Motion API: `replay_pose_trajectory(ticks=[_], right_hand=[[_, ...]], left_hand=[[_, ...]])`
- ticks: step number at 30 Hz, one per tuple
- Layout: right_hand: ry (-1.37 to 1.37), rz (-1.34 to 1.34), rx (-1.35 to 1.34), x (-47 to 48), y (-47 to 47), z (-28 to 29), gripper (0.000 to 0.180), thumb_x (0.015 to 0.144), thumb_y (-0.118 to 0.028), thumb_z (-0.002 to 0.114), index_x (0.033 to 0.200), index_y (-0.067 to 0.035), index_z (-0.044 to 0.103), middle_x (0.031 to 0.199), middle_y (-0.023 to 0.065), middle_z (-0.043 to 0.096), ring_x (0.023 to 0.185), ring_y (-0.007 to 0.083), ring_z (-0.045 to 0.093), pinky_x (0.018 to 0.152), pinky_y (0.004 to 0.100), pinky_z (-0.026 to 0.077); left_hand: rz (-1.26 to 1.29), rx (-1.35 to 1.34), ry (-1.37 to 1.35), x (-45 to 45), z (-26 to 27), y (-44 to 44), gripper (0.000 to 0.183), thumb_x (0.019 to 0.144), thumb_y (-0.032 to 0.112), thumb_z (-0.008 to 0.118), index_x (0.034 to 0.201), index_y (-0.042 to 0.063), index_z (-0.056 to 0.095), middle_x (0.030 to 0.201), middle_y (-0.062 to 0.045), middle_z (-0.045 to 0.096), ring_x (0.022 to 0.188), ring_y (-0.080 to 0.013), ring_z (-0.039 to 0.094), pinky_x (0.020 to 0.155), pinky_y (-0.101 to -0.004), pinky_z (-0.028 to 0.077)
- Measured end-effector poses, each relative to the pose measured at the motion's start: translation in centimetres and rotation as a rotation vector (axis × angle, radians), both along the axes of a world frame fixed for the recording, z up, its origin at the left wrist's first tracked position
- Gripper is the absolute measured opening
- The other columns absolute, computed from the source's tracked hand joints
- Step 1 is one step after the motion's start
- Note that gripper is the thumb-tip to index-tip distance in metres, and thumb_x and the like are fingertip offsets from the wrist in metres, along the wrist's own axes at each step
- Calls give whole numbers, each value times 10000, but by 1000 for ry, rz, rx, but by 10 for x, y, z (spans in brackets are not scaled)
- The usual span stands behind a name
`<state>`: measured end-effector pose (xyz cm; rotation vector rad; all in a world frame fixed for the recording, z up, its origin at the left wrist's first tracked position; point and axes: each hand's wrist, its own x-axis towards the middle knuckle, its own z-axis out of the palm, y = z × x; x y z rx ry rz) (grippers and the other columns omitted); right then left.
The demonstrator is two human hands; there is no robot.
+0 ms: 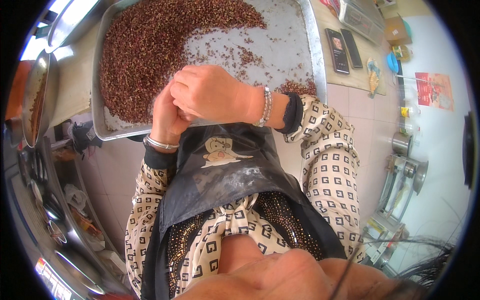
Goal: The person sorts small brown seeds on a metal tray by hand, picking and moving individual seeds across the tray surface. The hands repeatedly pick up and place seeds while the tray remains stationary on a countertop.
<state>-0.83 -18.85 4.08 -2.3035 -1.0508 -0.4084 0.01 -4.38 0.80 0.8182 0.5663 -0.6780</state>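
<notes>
A large metal tray (319,60) lies before me, holding a thick heap of dried reddish-brown Sichuan peppercorns (146,48) along its left and far sides. Scattered peppercorns (243,56) dot the bare metal at the right, and a small pile (298,87) sits near the right corner. Over the tray's near edge my two hands meet. My right hand (212,92), fingers curled, rests against the fingers of my left hand (167,112), which wears a metal bangle at the wrist. Whatever lies between the fingers is hidden.
Two phones (337,50) and a crumpled cloth (373,75) lie on the tabletop right of the tray, near a clear plastic box (360,18). At the left stands a metal bowl (37,97). A shelf with utensils (41,168) runs down the left side.
</notes>
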Motion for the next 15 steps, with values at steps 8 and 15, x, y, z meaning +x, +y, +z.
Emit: replay_pose_trajectory(ticks=[8, 15], right_hand=[[256, -365, -81, 5, -113, -32, 191, 827, -70, 516, 975, -53, 635, 887, 128, 596, 850, 325, 598, 747, 427, 495], [452, -402, -120, -26, -165, -45, 323, 816, -8, 462, 1066, -68, 657, 906, 140, 587, 873, 338, 578, 775, 421, 483]], left_hand=[[-183, -425, -210, 3, -15, 14, 420, 1024, 368, 380, 685, 121, 396, 545, 41, 266, 453, -75, 202, 405, -244, 167], [-137, -412, -176, 1, -13, 15, 430, 1023, 359, 378, 658, 134, 341, 547, 48, 218, 456, -76, 178, 408, -253, 156]])
